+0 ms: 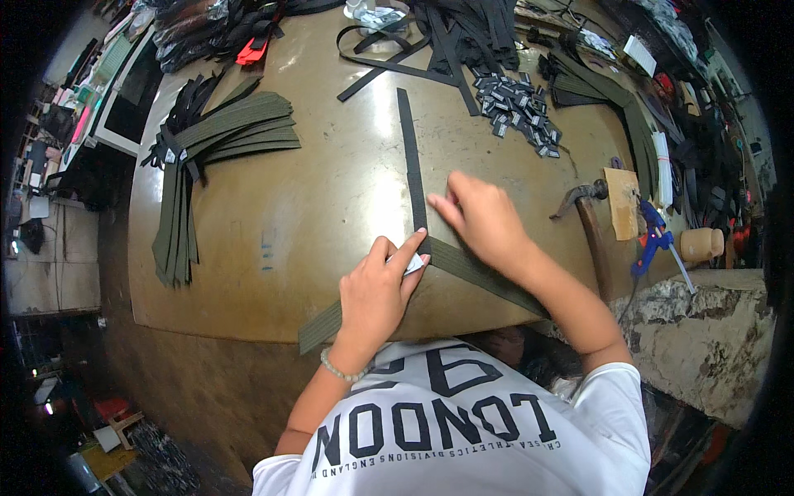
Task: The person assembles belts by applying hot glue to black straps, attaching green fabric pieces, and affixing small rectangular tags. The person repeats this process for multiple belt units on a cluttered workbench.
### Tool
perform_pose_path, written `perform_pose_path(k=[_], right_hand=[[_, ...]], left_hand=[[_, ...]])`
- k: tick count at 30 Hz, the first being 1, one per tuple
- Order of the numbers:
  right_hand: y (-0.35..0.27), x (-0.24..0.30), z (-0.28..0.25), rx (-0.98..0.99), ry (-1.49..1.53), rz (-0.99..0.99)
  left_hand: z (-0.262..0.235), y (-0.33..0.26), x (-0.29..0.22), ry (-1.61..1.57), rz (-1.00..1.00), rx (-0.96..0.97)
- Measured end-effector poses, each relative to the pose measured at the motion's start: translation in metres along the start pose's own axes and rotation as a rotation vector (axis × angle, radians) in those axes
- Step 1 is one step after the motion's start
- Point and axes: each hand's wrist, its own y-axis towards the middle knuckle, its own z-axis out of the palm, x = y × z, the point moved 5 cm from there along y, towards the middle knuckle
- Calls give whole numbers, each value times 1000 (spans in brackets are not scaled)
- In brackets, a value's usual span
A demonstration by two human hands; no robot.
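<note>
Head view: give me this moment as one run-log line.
left hand: pinching small white piece onto olive strap | right hand: pressing black strap | nearby: hammer, metal buckles, folded strap pile

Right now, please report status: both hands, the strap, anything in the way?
Left hand pinching small white piece at strap fold. Right hand pressing olive strap flat on table. Hammer lies right, apart.

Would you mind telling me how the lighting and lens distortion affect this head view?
Head view: glare streaks the table beside the black strap; fisheye bends the table's edges and darkens the corners; the left hand and right hand look sharp; the far clutter is small and hard to read.
</note>
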Motion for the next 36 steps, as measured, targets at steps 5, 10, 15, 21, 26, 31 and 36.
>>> perform_pose_path(k=[5, 10, 15, 21, 26, 31, 36], right_hand=[[-71, 17, 32, -77, 16, -428], [-88, 1, 49, -88, -51, -445], [-83, 8, 47, -83, -94, -440], [-85, 10, 50, -84, -160, -434], [-88, 2, 55, 19, -210, -397], [-81, 22, 47, -66, -256, -422], [-84, 9, 37, -38, -143, -308]], left_hand=[[-3, 2, 6, -83, -5, 95], [-6, 2, 20, -364, 1, -32], [1, -4, 23, -274, -30, -64], [-2, -2, 22, -271, -3, -94], [0, -5, 25, -286, -13, -80], [-1, -4, 25, -286, 29, -96], [-5, -6, 18, -285, 42, -93]])
